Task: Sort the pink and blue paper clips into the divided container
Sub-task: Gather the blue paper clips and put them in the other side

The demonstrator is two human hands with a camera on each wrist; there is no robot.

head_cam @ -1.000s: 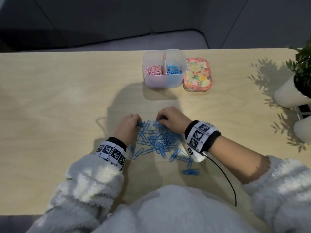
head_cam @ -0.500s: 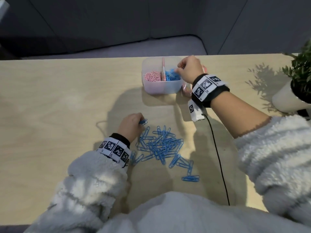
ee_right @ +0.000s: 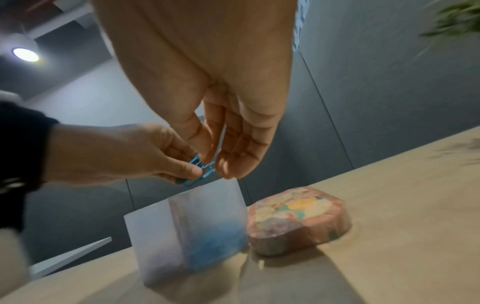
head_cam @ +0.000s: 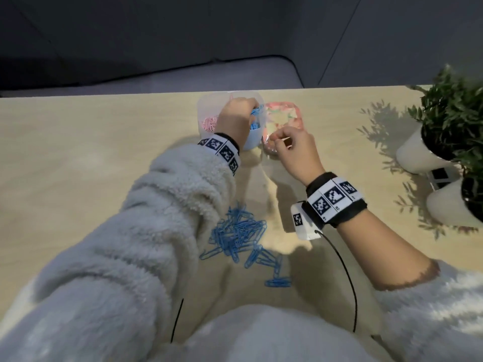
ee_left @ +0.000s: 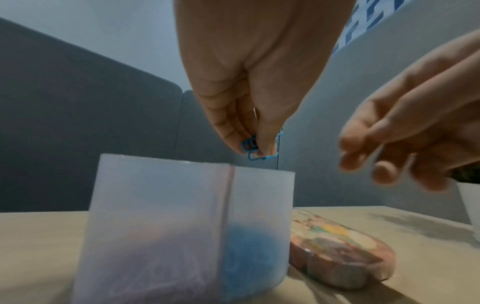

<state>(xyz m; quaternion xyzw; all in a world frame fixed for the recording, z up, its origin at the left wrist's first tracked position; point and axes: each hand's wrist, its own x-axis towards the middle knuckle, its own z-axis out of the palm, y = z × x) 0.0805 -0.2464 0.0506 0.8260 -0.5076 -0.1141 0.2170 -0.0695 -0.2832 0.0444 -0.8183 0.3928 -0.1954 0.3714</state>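
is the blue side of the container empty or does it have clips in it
Not empty: a blue mass of clips shows through the container's frosted wall, right of the divider.

A floral-patterned tin [head_cam: 283, 121] lies flat on the wooden table [head_cam: 91, 158], near its far edge. Two white pots [head_cam: 415, 155] with leafy green plants [head_cam: 454, 105] stand at the table's right side (their shadows fall across the wood). Between the pots sits a small black-and-white object [head_cam: 441, 177], too small to identify
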